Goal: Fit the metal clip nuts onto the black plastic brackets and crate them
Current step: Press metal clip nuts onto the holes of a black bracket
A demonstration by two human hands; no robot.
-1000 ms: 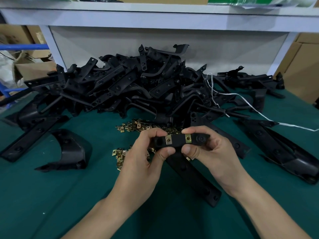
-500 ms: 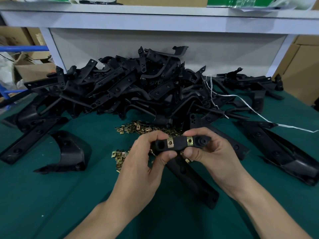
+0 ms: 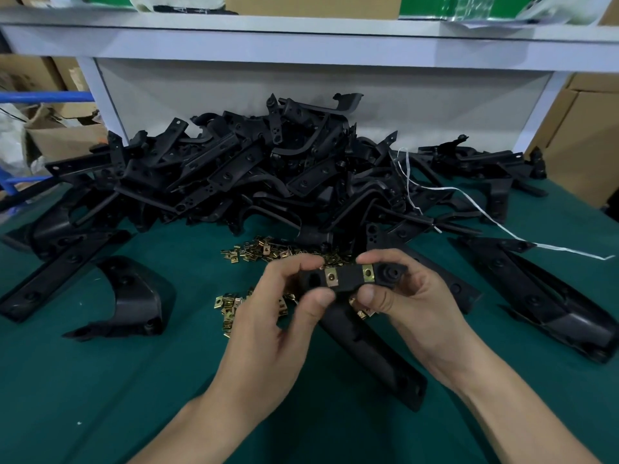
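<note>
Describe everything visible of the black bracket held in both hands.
The bracket is a short matt black bar, plastic by its look, held roughly level above the green table. Two brass-coloured clip nuts sit clipped over its middle, each with a centre hole. A hole shows near its left end, a round boss near its right. The left hand pinches the left end, the right hand the right end, thumbs on its near edge.

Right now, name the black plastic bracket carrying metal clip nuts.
The short black plastic bracket between left hand and right hand: only it shows two clip nuts.
</note>
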